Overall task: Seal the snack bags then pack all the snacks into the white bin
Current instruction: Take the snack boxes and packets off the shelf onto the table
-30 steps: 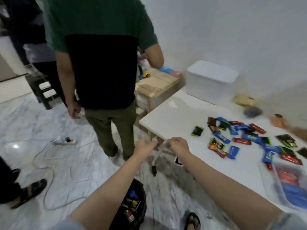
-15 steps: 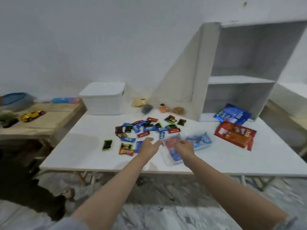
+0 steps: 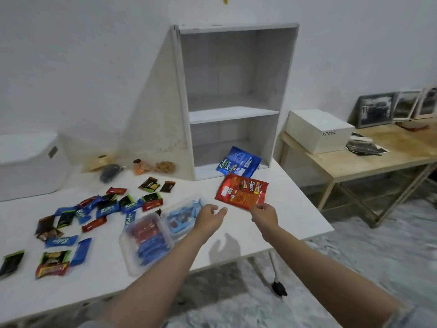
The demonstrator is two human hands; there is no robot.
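Red foil snack pouch (image 3: 241, 194) is lying near the worktop's (image 3: 295, 223) right edge; the right hand (image 3: 264, 217) is pinching its near corner, probably to lift it for sealing. Relaxed and empty, the left hand (image 3: 209, 220) is hovering alongside. Lidded white plastic bin (image 3: 28, 165) is sitting at the far-left corner.

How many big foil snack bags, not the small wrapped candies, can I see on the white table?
2. The red snack bag lies near the right hand; the blue snack bag leans at the foot of the white shelf unit. Others may be out of frame.
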